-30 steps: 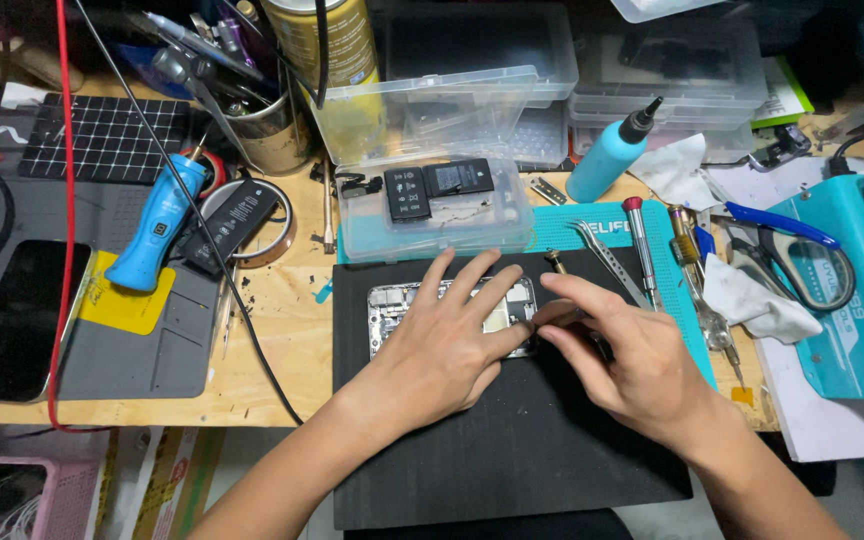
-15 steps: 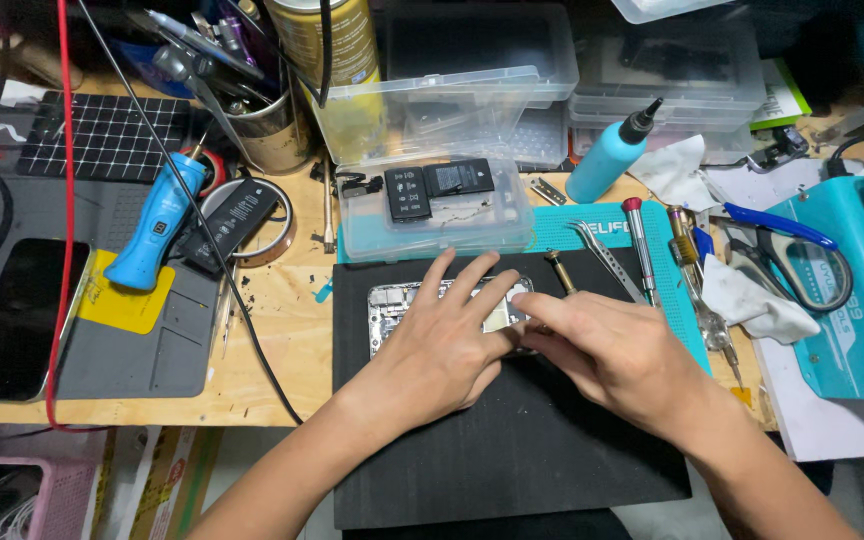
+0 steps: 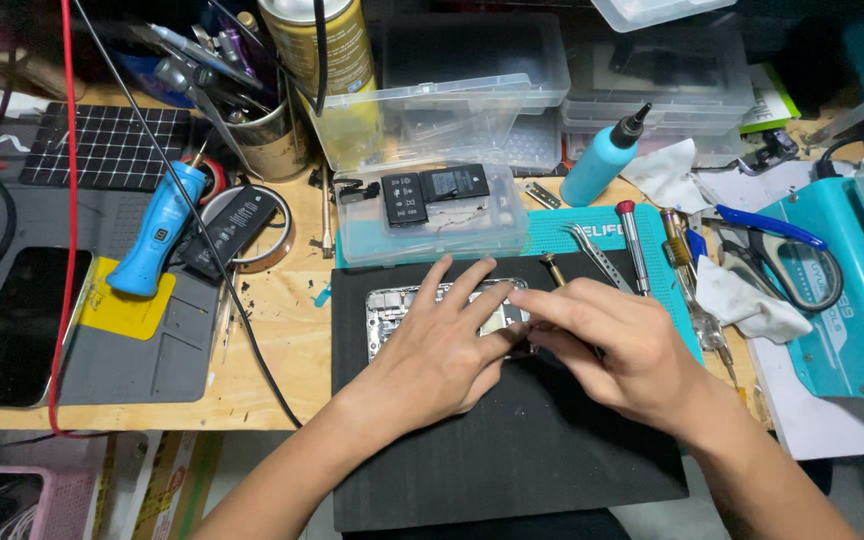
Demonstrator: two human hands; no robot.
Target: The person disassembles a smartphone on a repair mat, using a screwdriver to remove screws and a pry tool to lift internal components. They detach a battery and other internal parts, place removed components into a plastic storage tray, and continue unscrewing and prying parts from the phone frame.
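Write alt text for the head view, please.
Both hands rest on an opened phone on a black mat: the left hand lies flat on it, the right hand pinches at its edge. Tools and a clear parts box lie behind.

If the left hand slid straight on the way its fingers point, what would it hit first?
Probably the clear plastic tray holding dark parts, just past the opened phone under the left hand. Its fingers point up and right toward it; height is hard to judge.

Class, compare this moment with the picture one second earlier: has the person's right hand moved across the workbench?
Yes. The right hand has moved left over the black mat, closing onto the opened phone beside the left hand.
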